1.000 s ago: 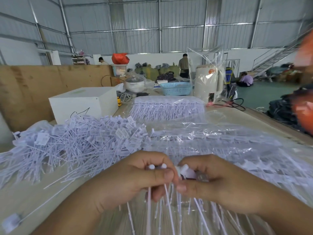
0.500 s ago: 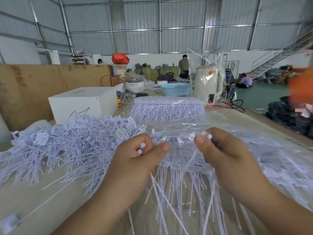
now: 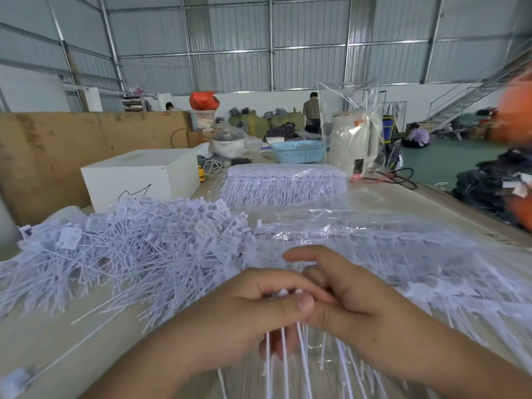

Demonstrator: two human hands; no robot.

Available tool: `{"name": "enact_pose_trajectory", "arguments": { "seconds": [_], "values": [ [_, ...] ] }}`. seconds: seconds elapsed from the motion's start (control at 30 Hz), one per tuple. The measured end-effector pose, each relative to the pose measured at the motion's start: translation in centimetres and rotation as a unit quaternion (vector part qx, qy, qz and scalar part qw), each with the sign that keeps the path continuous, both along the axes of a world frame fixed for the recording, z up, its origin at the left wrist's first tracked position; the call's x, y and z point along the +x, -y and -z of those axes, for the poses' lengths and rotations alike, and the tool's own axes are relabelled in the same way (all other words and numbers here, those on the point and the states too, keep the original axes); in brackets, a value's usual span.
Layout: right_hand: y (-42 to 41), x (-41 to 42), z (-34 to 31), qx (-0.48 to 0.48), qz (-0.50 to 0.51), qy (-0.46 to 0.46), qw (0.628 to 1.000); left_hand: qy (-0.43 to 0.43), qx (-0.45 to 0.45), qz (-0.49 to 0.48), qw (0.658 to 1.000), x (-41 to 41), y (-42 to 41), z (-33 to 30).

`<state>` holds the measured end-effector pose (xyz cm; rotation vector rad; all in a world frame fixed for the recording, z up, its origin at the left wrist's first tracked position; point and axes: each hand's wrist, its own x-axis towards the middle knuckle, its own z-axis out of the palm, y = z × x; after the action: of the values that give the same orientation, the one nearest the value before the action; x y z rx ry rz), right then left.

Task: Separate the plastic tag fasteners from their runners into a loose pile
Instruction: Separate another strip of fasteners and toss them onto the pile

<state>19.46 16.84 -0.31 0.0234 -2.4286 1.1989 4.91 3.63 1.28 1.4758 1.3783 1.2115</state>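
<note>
Two hands are meeting low in the middle of the table, touching each other. The left hand (image 3: 253, 309) is curling its fingers around a small bunch of white fasteners (image 3: 285, 352), thumb pressing across the top, and the thin stems are hanging down below the fist; four or five are showing clearly, the rest blurring together. The right hand (image 3: 357, 306) is sitting just beside it, thumb tucked against the left thumb and lower fingers bent in at the bunch. Its index finger is sticking out straight to the left above the grip. Whether the right hand is actually pinching a stem, I cannot tell; the left thumb is covering that spot.

To the left, the loose pile (image 3: 138, 246) of separated fasteners is sprawling across the table (image 3: 49, 341), far too many to count, with one stray fastener (image 3: 17, 378) lying apart at the near left edge. Under and to the right of the hands, fasteners on their runners are lying beneath a clear plastic sheet (image 3: 388, 237). Farther back, one wrapped bundle (image 3: 285, 185) is sitting near one white box (image 3: 141, 177), one blue basket (image 3: 299, 151) and one white kettle (image 3: 354, 139) in plastic. Three people are showing in the hall behind.
</note>
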Motion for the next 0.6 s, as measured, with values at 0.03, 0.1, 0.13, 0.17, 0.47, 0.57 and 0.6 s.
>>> {"name": "enact_pose_trajectory", "arguments": {
  "seconds": [0.03,0.1,0.13,0.17,0.47,0.57,0.6],
  "values": [
    [0.1,0.0,-0.1,0.013,-0.001,0.009,1.000,-0.004,-0.013,0.006,1.000,-0.1,0.1,-0.1],
    [0.1,0.1,-0.6,0.030,0.001,0.026,0.999,-0.012,-0.018,-0.013,1.000,-0.4,0.1,-0.2],
    [0.0,0.3,-0.9,0.028,0.000,0.039,0.999,-0.012,-0.008,-0.030,0.999,-0.5,0.2,-0.3],
    [-0.3,0.5,-1.2,0.023,-0.004,0.060,0.998,-0.009,0.000,-0.045,0.999,-0.6,0.3,-0.5],
    [-0.3,0.6,-1.2,0.048,0.108,-0.001,0.993,0.008,0.121,-0.173,0.977,1.8,-0.4,-0.4],
    [0.7,-0.1,-1.2,0.039,0.185,-0.075,0.979,0.017,0.168,-0.253,0.953,2.6,-0.8,-0.2],
    [0.6,-0.1,-1.5,-0.007,0.221,-0.104,0.970,0.013,0.172,-0.274,0.946,2.5,-0.8,-0.1]
  ]
}}
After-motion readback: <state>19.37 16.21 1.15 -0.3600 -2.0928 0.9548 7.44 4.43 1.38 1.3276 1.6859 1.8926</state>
